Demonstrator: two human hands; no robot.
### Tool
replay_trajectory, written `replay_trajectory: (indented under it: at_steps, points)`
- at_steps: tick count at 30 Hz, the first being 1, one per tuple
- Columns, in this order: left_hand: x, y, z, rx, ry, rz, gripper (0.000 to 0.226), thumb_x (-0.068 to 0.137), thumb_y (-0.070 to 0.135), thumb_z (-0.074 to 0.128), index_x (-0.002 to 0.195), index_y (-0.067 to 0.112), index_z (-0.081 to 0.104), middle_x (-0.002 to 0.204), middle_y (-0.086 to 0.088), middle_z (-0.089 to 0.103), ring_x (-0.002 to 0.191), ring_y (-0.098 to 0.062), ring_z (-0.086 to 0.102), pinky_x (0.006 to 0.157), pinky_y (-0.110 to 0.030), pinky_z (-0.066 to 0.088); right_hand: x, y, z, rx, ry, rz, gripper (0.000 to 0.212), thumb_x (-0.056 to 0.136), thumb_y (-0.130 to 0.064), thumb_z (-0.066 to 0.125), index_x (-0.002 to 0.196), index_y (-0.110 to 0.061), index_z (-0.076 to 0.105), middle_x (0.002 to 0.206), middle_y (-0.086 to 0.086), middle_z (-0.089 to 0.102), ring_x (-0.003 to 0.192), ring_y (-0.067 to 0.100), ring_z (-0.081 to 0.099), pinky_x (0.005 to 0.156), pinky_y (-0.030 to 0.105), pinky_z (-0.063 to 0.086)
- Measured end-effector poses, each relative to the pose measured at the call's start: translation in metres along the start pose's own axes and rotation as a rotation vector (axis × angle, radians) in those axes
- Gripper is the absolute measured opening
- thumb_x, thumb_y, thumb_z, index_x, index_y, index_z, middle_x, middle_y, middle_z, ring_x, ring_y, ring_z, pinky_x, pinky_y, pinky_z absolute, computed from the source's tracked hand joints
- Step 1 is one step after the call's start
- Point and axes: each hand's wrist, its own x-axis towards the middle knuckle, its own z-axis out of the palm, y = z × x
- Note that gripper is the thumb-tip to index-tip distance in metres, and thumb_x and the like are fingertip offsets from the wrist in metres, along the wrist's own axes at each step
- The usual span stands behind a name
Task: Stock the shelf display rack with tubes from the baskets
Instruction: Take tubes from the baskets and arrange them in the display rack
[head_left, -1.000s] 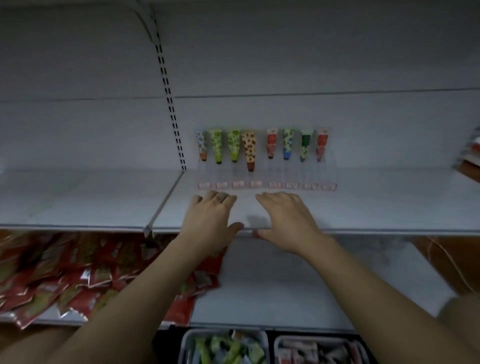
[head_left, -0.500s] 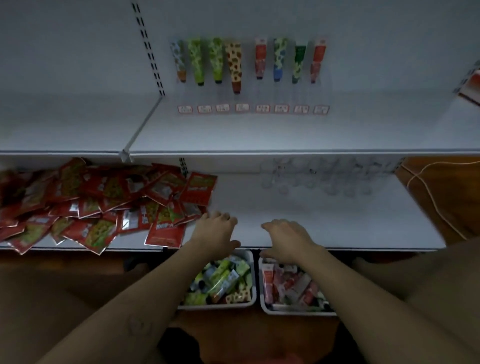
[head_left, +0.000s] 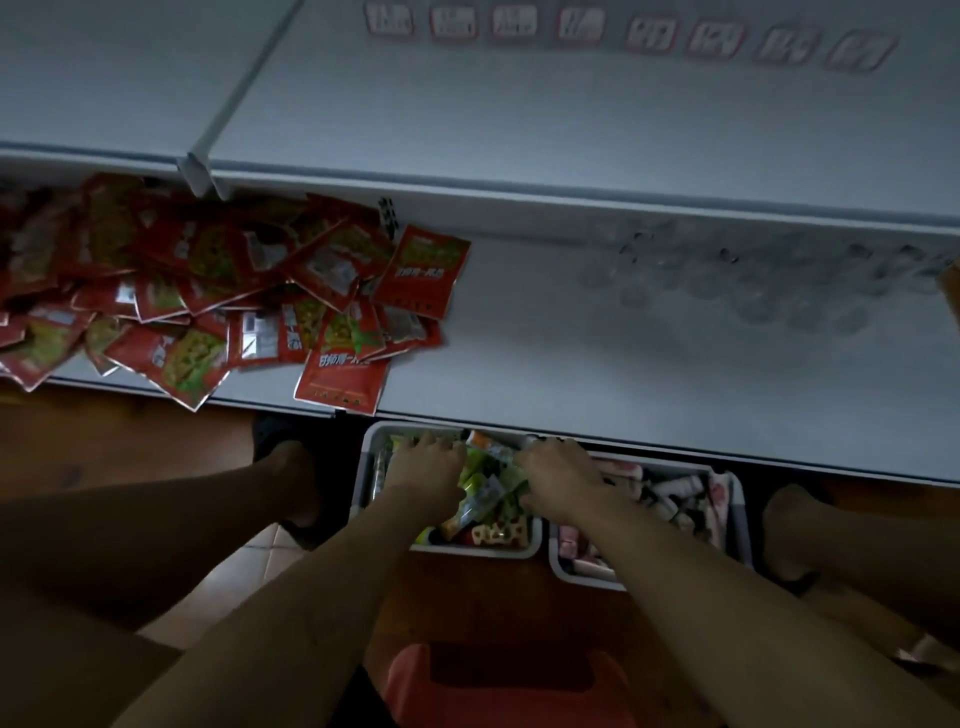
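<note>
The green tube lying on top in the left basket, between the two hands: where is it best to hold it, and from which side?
Probably from above, pinching across the flat body of the green tube. It lies slanted on top of the pile in the left basket, so its broad face is free; its ends are blurred.

A white lower shelf (head_left: 545, 358) carries a heap of red packets (head_left: 208, 291) at nine o'clock and a clear rack (head_left: 769, 280) at two o'clock. On the floor (head_left: 130, 441) at six o'clock, two white baskets (head_left: 535, 551) sit side by side, touching.
</note>
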Motion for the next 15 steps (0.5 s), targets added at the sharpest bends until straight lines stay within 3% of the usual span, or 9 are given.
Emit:
replay_trajectory:
  at_steps: [4, 7, 11, 15]
  points:
    - [0.008, -0.006, 0.018, -0.045, -0.044, 0.026, 0.046, 0.091, 0.038, 0.055, 0.134, 0.025, 0.048, 0.136, -0.005, 0.051, 0.126, -0.028, 0.043, 0.102, -0.042, 0.034, 0.022, 0.004, 0.009, -0.028, -0.011, -0.050, 0.043, 0.087, -0.019, 0.062, 0.130, -0.016, 0.055, 0.119, 0.012, 0.056, 0.109, 0.031, 0.053, 0.087, 0.035, 0.042]
    - [0.008, -0.006, 0.026, -0.096, -0.058, 0.066, 0.055, 0.092, 0.035, 0.053, 0.143, 0.029, 0.036, 0.132, -0.009, 0.053, 0.123, -0.031, 0.046, 0.098, -0.042, 0.037, 0.032, 0.005, 0.018, -0.022, 0.002, -0.060, 0.046, 0.086, -0.013, 0.060, 0.132, -0.015, 0.053, 0.117, 0.013, 0.056, 0.109, 0.031, 0.051, 0.088, 0.036, 0.042]
    - [0.011, 0.007, 0.033, -0.145, -0.059, 0.074, 0.045, 0.090, 0.042, 0.055, 0.129, 0.019, 0.050, 0.124, -0.009, 0.057, 0.117, -0.030, 0.051, 0.088, -0.040, 0.044, 0.039, 0.002, 0.031, -0.014, 0.043, -0.027, 0.050, 0.090, -0.017, 0.058, 0.139, -0.019, 0.045, 0.126, 0.012, 0.050, 0.118, 0.030, 0.044, 0.099, 0.038, 0.036]
    - [0.012, 0.022, 0.036, -0.127, -0.079, 0.023, 0.047, 0.091, 0.035, 0.056, 0.130, 0.011, 0.043, 0.121, -0.012, 0.058, 0.111, -0.032, 0.056, 0.076, -0.034, 0.039, 0.039, 0.000, 0.040, 0.052, 0.056, 0.014, 0.053, 0.092, -0.018, 0.057, 0.142, -0.021, 0.040, 0.134, 0.011, 0.045, 0.126, 0.029, 0.038, 0.101, 0.038, 0.034]
